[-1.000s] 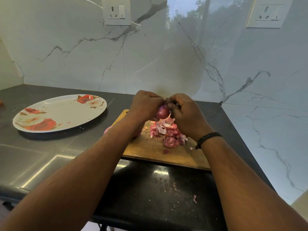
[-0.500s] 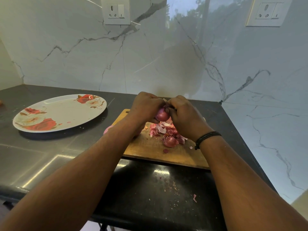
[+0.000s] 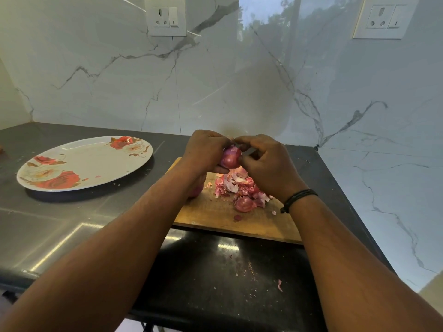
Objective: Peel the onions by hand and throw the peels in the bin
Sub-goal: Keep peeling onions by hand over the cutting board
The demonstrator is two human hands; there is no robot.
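Onion [image 3: 230, 158] held upright between left hand [image 3: 206, 149] and right hand [image 3: 268, 164].

Most of the onion [image 3: 230, 157] at the frame's centre is hidden: the left hand [image 3: 205, 149] covers its left side, the right hand [image 3: 266, 164] its right side and top, so how much skin remains cannot be told. Fingertips of both hands are out of sight behind it. Another onion [image 3: 196, 190] on the cutting board [image 3: 215, 212] is mostly hidden behind the left wrist. The socket [image 3: 383, 17] at upper right is cut by the top edge.
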